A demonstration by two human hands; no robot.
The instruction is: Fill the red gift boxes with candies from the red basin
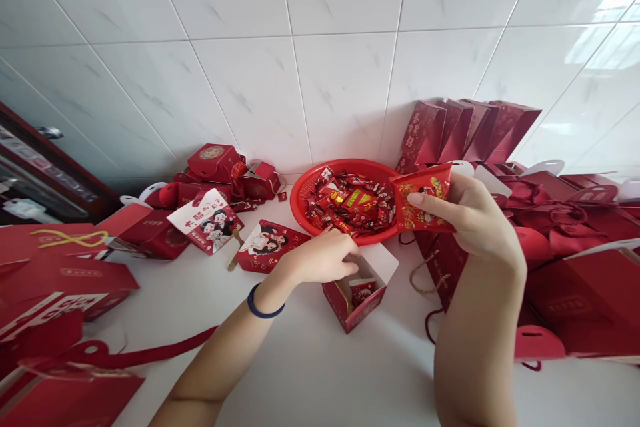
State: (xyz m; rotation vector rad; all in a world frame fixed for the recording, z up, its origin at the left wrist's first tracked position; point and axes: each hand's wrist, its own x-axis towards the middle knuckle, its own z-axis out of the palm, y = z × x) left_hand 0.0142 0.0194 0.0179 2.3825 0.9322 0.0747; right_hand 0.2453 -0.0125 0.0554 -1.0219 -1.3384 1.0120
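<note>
My left hand [320,257] rests on the rim of a small open red gift box [361,299] on the white tabletop, fingers curled at its opening; a red packet lies inside. My right hand [467,210] is raised above and right of the box, pinching a red printed packet [424,199] between thumb and fingers. Just behind both hands sits a round red basket [300,197] full of wrapped red candies [350,203]. A dark blue band circles my left wrist.
Folded red gift boxes [465,130] lean against the tiled wall at the back right. More red boxes and bags [575,267] pile up on the right and on the left [55,280]. Printed cards with cartoon figures [213,220] lie left of the basket.
</note>
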